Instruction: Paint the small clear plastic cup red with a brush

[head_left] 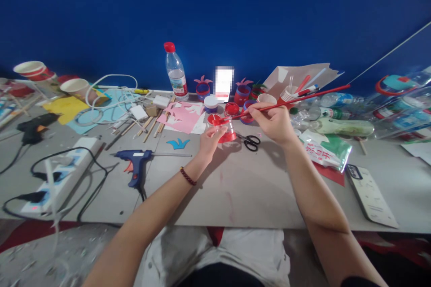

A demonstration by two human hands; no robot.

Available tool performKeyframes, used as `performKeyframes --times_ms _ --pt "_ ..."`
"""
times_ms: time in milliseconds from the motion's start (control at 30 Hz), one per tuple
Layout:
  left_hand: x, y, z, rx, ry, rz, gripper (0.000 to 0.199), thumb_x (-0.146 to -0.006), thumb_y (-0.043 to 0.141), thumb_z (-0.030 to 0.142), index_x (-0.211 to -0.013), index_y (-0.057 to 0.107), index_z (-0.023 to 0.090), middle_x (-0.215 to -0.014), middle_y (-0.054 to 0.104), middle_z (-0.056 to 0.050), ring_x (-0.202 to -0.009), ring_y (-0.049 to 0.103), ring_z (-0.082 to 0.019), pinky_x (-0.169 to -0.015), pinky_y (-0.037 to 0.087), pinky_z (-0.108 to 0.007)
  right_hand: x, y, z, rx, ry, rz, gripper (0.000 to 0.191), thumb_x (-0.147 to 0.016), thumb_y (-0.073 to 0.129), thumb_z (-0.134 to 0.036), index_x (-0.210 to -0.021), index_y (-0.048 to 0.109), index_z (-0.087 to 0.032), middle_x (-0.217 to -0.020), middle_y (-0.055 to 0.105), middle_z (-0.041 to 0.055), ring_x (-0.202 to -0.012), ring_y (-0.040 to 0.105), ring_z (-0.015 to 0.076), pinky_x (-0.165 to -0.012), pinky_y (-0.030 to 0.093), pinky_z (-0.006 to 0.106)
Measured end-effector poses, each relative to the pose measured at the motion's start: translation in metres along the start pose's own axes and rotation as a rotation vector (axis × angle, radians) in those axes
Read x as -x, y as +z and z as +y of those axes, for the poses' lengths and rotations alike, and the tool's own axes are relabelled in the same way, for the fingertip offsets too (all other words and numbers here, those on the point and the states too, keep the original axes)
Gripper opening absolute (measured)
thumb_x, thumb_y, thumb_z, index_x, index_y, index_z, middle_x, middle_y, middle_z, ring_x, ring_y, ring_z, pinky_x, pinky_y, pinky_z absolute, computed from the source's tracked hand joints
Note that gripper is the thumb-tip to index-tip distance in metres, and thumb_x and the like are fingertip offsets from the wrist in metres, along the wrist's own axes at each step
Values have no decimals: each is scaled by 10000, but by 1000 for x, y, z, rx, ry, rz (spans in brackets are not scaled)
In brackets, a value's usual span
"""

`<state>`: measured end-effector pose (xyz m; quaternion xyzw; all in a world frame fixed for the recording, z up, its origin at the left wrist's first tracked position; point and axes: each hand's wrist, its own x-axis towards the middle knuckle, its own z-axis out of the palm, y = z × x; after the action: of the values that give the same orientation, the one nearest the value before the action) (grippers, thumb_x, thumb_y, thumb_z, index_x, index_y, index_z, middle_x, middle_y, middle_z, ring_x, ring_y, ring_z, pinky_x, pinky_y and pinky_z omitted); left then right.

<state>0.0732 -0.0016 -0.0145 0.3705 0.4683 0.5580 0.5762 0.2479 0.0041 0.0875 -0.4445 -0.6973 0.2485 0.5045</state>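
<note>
My right hand (269, 121) pinches a long red paintbrush (310, 95). Its handle slants up to the right, and its red-coated tip is over a small clear plastic cup (229, 126) with red paint around its lower part. My left hand (213, 141) has its fingers closed on the near left side of that cup. Close behind the cup are an open paint jar (232, 108) with red in it and a white-lidded jar (211, 103). Black-handled scissors (252, 142) lie on the table just right of the cup, blades partly hidden.
A blue glue gun (136, 163) and a white power strip (63, 177) with cables lie left. Nearby are a blue paper cutout (178, 144), pink paper (183, 116) and a red-capped bottle (175, 74). Rightward are plastic bottles (343, 127) and a phone (372, 197).
</note>
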Motion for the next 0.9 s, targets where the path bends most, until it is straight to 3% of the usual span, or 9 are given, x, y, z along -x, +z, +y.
performKeyframes --times_ms 400,633,767,900 --pt "-1 -2 0 7 -17 4 352 -690 832 531 -776 762 197 -806 742 -50 -775 678 -188 -781 519 -333 -7 -25 8 137 -1 117 204 -879 691 -355 -744 730 -208 -809 770 61 -804 748 218 -728 643 350" --pt "1 0 0 -38 15 -18 323 -733 810 514 -779 769 197 -793 734 -42 -760 661 -182 -756 509 -321 4 -2 5 -16 -33 -23 199 -915 657 -360 -844 746 -198 -855 774 60 -819 758 218 -790 657 390" --pt "2 2 2 -12 -9 -11 315 -726 821 491 -787 766 187 -799 734 -60 -768 672 -212 -741 517 -343 8 8 -3 122 -129 -48 204 -930 624 -343 -826 752 -224 -865 781 56 -842 743 231 -848 638 424" --pt "1 1 2 -30 -6 3 328 -718 823 493 -818 771 185 -838 740 -67 -790 673 -203 -766 514 -343 9 6 -15 205 -199 -66 215 -936 594 -302 -801 747 -231 -845 781 46 -790 726 218 -771 623 397"
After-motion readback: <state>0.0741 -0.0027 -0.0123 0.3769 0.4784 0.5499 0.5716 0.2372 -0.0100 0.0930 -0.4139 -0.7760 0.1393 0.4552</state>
